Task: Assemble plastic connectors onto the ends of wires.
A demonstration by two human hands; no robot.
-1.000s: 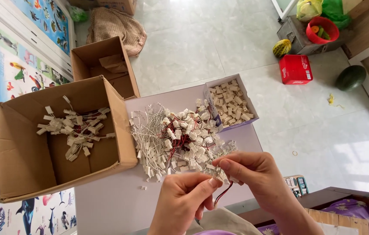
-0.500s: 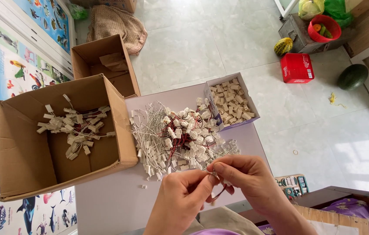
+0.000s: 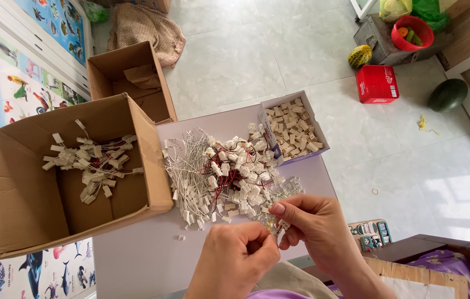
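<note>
Both hands have been drawn closer together since the earlier frame. A small batch of wired connectors (image 3: 93, 166) lies finished in the box (image 3: 152, 166); a far larger pile (image 3: 224, 174) remains on the tabletop (image 3: 135, 260). Left hand (image 3: 235, 257) and right hand (image 3: 315, 227) are pinched narrowly on one connector (image 3: 278, 228) between them.

Box (image 3: 24, 210): matt brown cardboard, raw edges. Connectors (image 3: 235, 171): white plastic, slightly glossy, on thin red and white wires. Table (image 3: 141, 260): smooth pale laminate, maybe plastic-coated. Floor (image 3: 279, 55): glossy tile. Sack (image 3: 146, 25): coarse woven cloth. Crate (image 3: 376, 84): shiny red plastic.
</note>
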